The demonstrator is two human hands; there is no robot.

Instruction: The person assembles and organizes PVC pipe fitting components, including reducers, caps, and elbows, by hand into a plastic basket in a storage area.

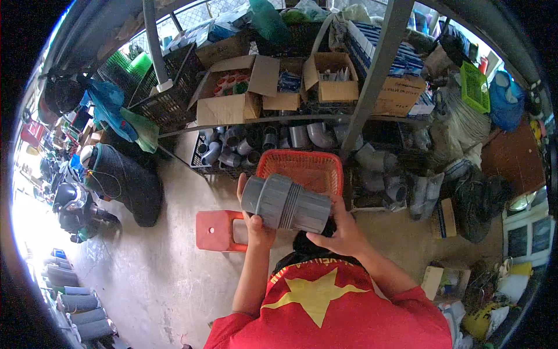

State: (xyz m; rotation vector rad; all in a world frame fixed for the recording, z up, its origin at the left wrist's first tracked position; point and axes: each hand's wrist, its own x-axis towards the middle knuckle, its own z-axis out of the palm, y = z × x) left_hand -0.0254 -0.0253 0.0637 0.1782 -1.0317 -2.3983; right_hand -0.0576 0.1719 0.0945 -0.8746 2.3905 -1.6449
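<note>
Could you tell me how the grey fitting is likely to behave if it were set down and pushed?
The grey fitting would probably roll, since its body is rounded. It looks stiff, keeping its shape between both hands. Its ridged middle should give fingers some grip.

Glaring white along the left edge, washing out detail around the motorbike [74, 200]. Letting more daylight in through the mesh [200, 11] at the top and at the upper right. Gleaming softly on the floor [145, 262], dimming to shadow beneath the shelf [232, 123]. Showing the grey fitting [285, 202] fairly sharply, smearing finer detail toward the rim. Curving straight lines inside 1 round view, blackening at the corners.
</note>
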